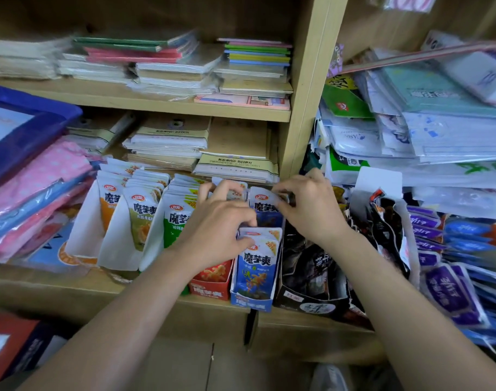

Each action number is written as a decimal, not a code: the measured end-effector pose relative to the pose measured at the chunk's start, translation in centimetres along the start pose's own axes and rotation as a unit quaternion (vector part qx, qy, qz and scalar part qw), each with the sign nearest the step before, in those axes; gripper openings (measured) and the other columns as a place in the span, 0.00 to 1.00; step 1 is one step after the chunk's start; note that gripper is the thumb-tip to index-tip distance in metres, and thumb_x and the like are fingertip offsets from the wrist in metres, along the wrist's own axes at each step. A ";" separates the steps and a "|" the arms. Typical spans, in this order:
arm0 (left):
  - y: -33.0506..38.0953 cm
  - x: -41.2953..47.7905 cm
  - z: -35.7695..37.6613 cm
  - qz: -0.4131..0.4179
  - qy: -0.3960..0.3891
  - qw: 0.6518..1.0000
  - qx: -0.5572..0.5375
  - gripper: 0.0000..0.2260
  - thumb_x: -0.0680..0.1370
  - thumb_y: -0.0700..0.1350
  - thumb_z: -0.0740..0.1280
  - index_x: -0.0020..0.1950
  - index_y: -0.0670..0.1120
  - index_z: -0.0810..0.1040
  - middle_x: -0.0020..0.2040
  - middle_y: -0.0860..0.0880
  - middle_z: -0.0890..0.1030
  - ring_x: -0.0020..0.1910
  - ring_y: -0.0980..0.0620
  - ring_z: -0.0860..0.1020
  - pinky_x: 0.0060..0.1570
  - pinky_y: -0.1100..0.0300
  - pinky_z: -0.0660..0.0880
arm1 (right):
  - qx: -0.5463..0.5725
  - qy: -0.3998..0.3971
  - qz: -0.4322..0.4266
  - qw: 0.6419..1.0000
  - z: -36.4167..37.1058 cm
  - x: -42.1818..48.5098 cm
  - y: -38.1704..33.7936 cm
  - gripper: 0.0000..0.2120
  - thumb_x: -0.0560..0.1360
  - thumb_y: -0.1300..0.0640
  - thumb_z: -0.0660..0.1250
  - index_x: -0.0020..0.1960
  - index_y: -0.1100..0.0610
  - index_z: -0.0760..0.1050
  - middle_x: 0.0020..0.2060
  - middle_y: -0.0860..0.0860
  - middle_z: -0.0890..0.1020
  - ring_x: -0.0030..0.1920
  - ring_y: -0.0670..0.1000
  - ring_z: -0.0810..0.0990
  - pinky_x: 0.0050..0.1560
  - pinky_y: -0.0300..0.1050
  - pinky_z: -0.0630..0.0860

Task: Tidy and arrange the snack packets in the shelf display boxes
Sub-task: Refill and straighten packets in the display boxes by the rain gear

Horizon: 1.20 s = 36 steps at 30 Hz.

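Head view: the blue display box (251, 301) sits at the shelf's near edge, right of the red box (210, 289), its packets upright so their faces show. The left hand (224, 221) curls over the front packets (258, 261), thumb and forefinger pinching their tops. The right hand (308, 210) pinches the far packet (265, 203) by its top corner, probably to straighten the row.

Display boxes (251, 299) side by side along shelf (29, 289) front edge, snack packets (256, 261) upright in each. Notebook stacks (167, 139) behind them. Wrapped bundles (43, 176) piled at left end, loose packets (455, 289) heaped at right end.
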<state>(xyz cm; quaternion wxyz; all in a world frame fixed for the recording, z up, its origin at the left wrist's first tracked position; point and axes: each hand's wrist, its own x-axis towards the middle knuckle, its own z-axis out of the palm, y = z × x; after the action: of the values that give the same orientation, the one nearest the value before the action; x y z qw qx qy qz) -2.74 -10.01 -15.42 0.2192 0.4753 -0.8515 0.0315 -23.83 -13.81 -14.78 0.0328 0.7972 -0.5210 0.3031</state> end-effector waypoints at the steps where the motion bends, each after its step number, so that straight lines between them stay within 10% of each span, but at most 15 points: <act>1: -0.2 -0.2 -0.2 0.004 -0.011 1.000 -0.011 0.11 0.68 0.54 0.79 0.38 0.59 0.77 0.42 0.64 0.79 0.67 0.53 0.69 0.66 0.49 0.54 | 0.018 0.003 0.004 1.000 0.0 0.2 0.2 0.07 0.71 0.58 0.77 0.49 0.52 0.85 0.42 0.48 0.85 0.46 0.57 0.72 0.49 0.57 0.74; 12: 0.6 0.0 -0.1 0.028 0.000 1.000 0.014 0.04 0.70 0.55 0.78 0.40 0.58 0.86 0.37 0.62 0.83 0.60 0.56 0.72 0.65 0.48 0.57 | 0.069 -0.041 0.050 0.996 -0.3 1.3 0.4 0.02 0.72 0.58 0.76 0.42 0.56 0.85 0.36 0.47 0.80 0.40 0.50 0.78 0.44 0.48 0.77; 18: 0.1 -0.2 0.1 0.058 -0.001 0.998 -0.005 0.04 0.71 0.54 0.78 0.38 0.57 0.86 0.35 0.62 0.82 0.59 0.58 0.72 0.65 0.52 0.56 | 0.132 0.096 0.095 0.982 -2.2 1.2 -0.2 0.04 0.77 0.58 0.71 0.43 0.55 0.79 0.36 0.46 0.82 0.37 0.47 0.78 0.39 0.37 0.74; 29: -0.2 1.1 -0.5 0.025 0.037 0.998 -0.034 0.03 0.70 0.55 0.75 0.38 0.58 0.86 0.33 0.59 0.79 0.49 0.56 0.75 0.61 0.54 0.59 | 0.410 0.328 0.157 0.837 -9.2 -0.9 0.2 0.09 0.81 0.66 0.64 0.45 0.55 0.70 0.39 0.49 0.72 0.36 0.42 0.79 0.43 0.51 0.85; 36: -0.4 4.8 -2.1 -0.008 -0.011 0.999 -0.047 0.12 0.69 0.57 0.68 0.40 0.52 0.88 0.35 0.48 0.81 0.41 0.46 0.77 0.48 0.54 0.68 | 0.508 0.196 0.181 0.819 -9.9 -3.3 -0.5 0.10 0.79 0.67 0.67 0.42 0.57 0.72 0.35 0.48 0.77 0.34 0.49 0.81 0.40 0.53 0.85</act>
<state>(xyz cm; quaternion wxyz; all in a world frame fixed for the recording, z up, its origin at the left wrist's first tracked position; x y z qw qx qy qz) -3.83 -13.51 -11.61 0.2315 0.4718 -0.8506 -0.0153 -28.78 -7.26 -8.30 -0.3313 0.5154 -0.4107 0.6752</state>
